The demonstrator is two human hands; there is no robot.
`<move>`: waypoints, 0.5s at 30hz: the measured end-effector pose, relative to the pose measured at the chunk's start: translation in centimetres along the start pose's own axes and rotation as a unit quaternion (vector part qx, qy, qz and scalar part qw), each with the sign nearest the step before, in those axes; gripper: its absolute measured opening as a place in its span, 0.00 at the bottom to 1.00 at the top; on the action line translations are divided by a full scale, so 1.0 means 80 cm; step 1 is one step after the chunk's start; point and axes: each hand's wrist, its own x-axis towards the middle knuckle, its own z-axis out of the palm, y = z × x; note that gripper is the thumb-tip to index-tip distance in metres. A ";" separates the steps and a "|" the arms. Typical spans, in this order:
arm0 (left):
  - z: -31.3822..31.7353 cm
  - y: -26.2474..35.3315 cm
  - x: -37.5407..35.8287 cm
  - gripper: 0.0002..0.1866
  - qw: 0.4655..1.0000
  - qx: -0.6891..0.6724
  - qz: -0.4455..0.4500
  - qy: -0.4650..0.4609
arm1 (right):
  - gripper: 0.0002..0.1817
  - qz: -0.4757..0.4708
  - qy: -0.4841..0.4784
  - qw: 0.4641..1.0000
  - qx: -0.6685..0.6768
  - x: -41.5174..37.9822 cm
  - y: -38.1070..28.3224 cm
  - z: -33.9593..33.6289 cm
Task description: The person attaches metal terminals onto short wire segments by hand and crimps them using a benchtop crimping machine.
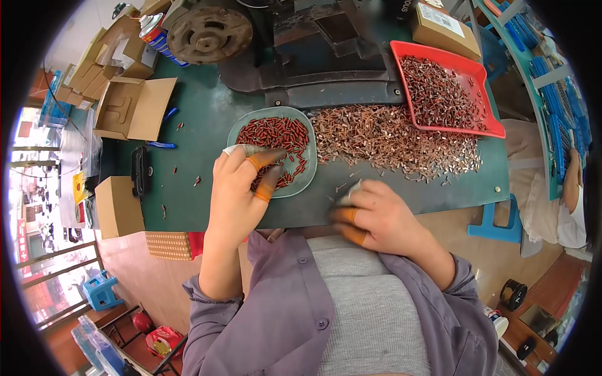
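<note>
Green bench (194, 141); blue stool (102, 291) on floor. Machine (332, 59) cut off above. Left hand (235, 194): 2 orange-banded fingers bent over red parts (282, 130) in tray (305, 183), grip unclear. Right hand (385, 216): fingertips blurred, cannot tell.

Single head-mounted camera: faces forward and steeply down over wearer's torso (367, 301), both hands (241, 191) (382, 216), green counter (194, 94); wide fisheye.
</note>
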 end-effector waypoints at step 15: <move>0.007 0.003 0.011 0.14 0.999 0.048 -0.023 -0.003 | 0.17 0.062 0.046 0.994 -0.082 0.013 -0.006 0.019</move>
